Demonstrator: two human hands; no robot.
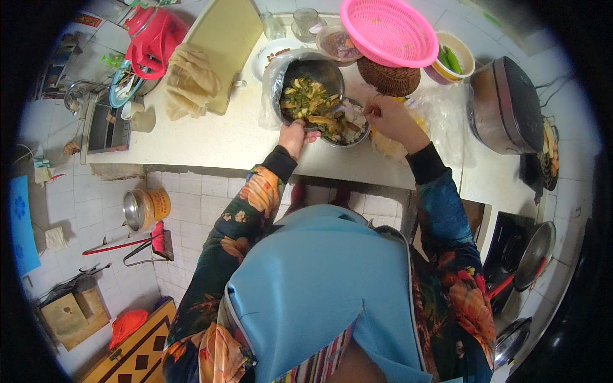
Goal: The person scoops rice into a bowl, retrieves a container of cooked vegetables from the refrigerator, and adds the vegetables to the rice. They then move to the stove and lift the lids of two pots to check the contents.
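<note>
My left hand grips the near rim of a large metal bowl, which tilts toward a smaller bowl. Chopped greens and pale yellowish pieces fill part of the large bowl. The smaller metal bowl stands on the worktop at its right. White rice lies in it, with greens and a long brownish piece on its left side. Over the rice, my right hand holds a utensil, partly hidden by fingers and food. Clear plastic surrounds the large bowl's left side.
Behind the bowls are a plate of small reddish pieces, a brown-filled bowl and a pink colander over a woven basket. A rice cooker stands right; a cutting board, cloth and sink are left.
</note>
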